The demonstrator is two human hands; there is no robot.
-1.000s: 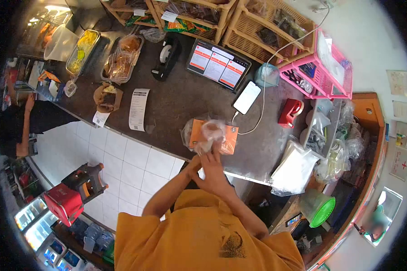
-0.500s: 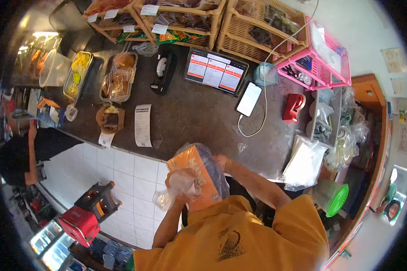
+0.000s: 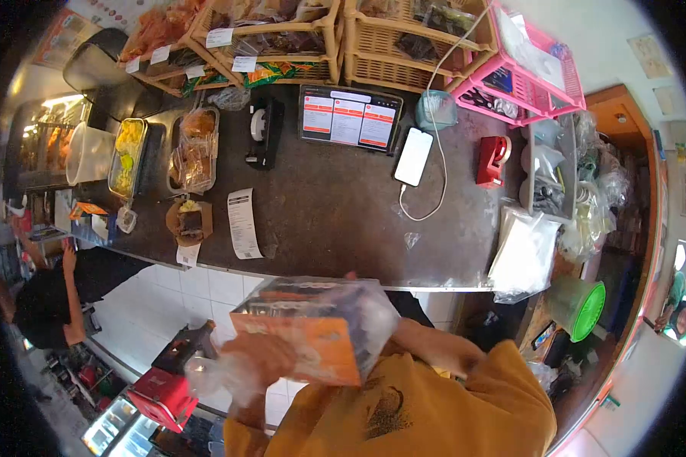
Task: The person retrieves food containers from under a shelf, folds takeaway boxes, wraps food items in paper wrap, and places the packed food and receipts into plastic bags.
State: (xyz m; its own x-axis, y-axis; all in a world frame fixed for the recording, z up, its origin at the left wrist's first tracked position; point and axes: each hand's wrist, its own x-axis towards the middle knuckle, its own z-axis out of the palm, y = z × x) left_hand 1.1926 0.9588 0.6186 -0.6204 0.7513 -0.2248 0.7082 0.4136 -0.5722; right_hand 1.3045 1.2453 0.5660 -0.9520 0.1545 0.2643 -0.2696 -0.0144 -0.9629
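Observation:
An orange box (image 3: 329,343) with a clear plastic bag (image 3: 375,308) around it is held in front of my body, tilted, below the counter's front edge. My left hand (image 3: 270,356) grips the left side of the box; crumpled clear plastic (image 3: 229,375) bunches around its wrist and fingers. My right hand (image 3: 401,329) is at the right side of the bagged box, mostly hidden behind the plastic, and seems to hold it there. Motion blurs both hands somewhat.
The dark counter (image 3: 328,221) carries a tablet (image 3: 349,118), a charging phone (image 3: 414,158), a red tape dispenser (image 3: 494,161), a receipt (image 3: 244,225), an open brown food box (image 3: 189,221) and plastic bags (image 3: 522,251). Another person (image 3: 46,301) stands at the left.
The box has swung from upright to nearly level, lower and nearer my body. My left hand has moved left and down; my right hand has gone behind the bag. The view has shifted slightly.

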